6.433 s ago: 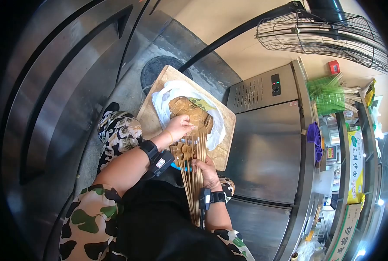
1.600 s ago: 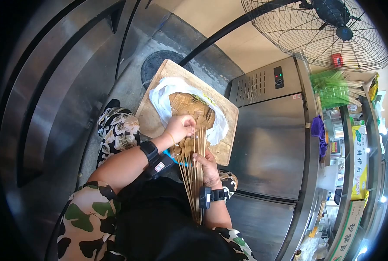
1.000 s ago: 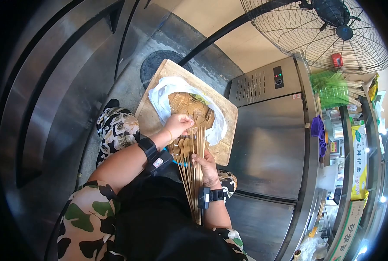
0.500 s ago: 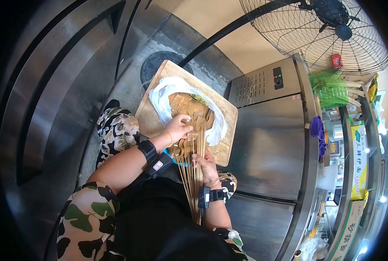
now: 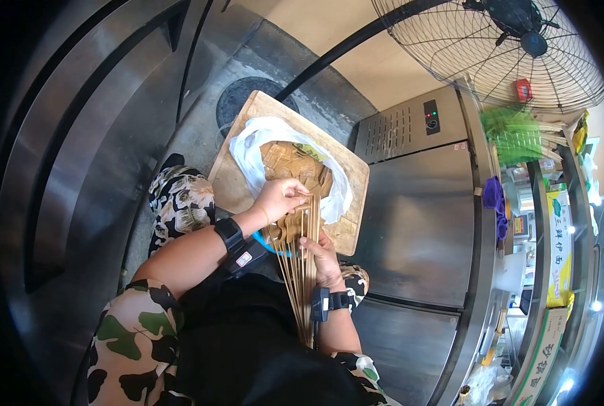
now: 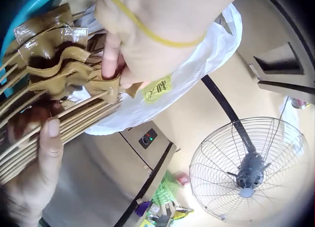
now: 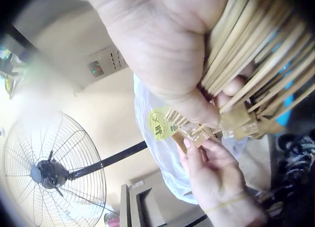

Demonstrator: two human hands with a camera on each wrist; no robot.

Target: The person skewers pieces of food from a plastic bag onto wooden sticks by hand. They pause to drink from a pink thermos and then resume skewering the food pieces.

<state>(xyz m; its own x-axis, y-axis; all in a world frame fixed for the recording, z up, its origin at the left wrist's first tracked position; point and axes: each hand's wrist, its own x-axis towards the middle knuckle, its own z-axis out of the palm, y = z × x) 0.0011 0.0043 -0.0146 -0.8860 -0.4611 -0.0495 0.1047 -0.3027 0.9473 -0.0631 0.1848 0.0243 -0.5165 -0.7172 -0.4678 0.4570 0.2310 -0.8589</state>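
Note:
My right hand [image 5: 324, 260] grips a bundle of thin bamboo skewers [image 5: 303, 291], the thumb laid across them. Wavy brown, glossy sheet pieces [image 6: 56, 47] are threaded on several of these skewers, fanned out to the left. At the skewers' upper ends, my left hand [image 5: 279, 201] pinches another flat brown piece [image 7: 197, 137] between thumb and fingers, with a skewer tip right at it. Just beyond both hands lies a white plastic bag [image 5: 246, 154], its mouth spread wide around a pile of brown pieces [image 5: 285, 161].
The bag sits on a wooden board [image 5: 265, 105]. A blue rim [image 6: 22, 18] shows under the threaded pieces. A steel fridge [image 5: 417, 223] stands to the right, steel doors [image 5: 92, 155] to the left. A caged fan [image 5: 498, 51] hangs over the far right.
Half a second ago the left hand held a brown piece near the bag; now it has moved slightly right to the skewer tips. The right hand keeps its grip. The fan has turned since the earliest frame.

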